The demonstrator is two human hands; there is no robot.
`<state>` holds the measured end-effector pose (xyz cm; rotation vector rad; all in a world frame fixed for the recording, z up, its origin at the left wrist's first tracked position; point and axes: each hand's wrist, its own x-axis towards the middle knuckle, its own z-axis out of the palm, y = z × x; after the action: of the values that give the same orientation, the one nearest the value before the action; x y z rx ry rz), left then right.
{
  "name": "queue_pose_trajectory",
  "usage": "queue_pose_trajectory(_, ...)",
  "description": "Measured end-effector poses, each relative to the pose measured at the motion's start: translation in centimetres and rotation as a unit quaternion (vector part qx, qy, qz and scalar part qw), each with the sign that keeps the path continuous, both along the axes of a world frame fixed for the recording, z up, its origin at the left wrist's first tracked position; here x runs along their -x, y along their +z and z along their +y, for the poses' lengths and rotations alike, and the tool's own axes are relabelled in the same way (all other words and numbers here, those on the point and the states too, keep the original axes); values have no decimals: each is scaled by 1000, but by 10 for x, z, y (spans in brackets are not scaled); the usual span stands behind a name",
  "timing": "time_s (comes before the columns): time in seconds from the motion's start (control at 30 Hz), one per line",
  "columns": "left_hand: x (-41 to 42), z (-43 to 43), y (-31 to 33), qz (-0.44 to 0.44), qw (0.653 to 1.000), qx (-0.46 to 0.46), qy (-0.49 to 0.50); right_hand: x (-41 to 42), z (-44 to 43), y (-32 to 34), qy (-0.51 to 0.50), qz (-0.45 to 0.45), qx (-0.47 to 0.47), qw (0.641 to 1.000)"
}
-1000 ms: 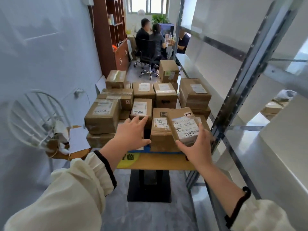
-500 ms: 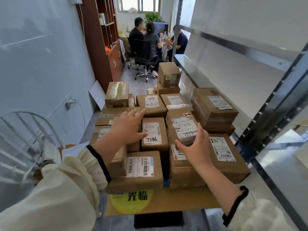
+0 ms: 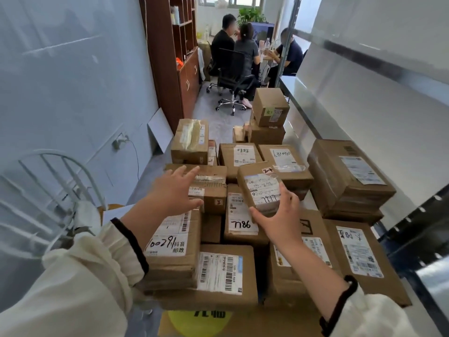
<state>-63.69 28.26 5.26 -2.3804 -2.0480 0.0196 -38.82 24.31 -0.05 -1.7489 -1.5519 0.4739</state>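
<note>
head view: the right hand (image 3: pixel 279 216) grips a small box (image 3: pixel 262 188) from underneath, just above the pile of boxes (image 3: pixel 218 271), label tilted up, probably for reading. the left hand (image 3: pixel 173 193), fingers spread wide and holding nothing, hovers beside it over a flat box (image 3: pixel 211 175).

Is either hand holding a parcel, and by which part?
The right hand grips the small labelled parcel at its near right corner, thumb along the near edge. The left hand is spread open over the stacked boxes, holding nothing.
</note>
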Motion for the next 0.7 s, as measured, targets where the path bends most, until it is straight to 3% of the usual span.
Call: queue_pose_trajectory(0.7,7,13,-16,-11,999,42,30,73,9,-23,-91,54,-7,994)
